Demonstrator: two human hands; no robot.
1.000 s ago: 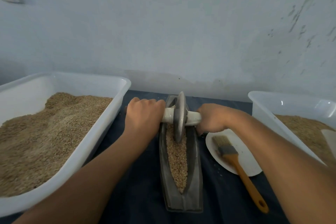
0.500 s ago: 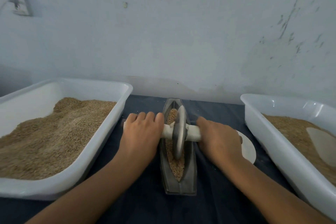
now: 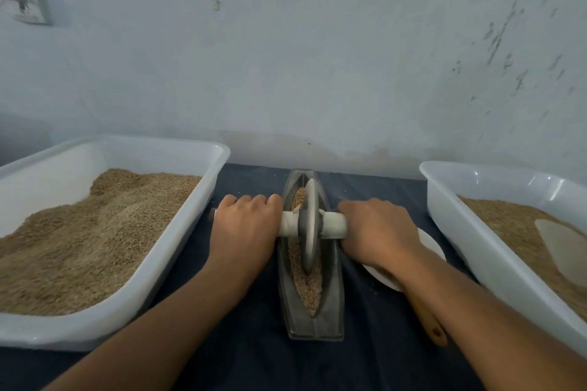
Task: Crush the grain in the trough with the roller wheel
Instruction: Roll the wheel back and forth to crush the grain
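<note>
Metal roller wheel between both grips

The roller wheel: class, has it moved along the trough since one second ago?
Yes. The roller wheel has rolled toward the near end of the trough; earlier it stood at the far tip, and grain now shows beyond it.

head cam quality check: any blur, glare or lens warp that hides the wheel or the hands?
Head view: dim, flat light, soft shadows; the roller wheel, left hand and right hand are clear. Slight softness on the grain in the left tub; small glare spots on the right tub. Wide-angle warp bows the tub rims and splays the tubs outward toward the frame edges.
</note>
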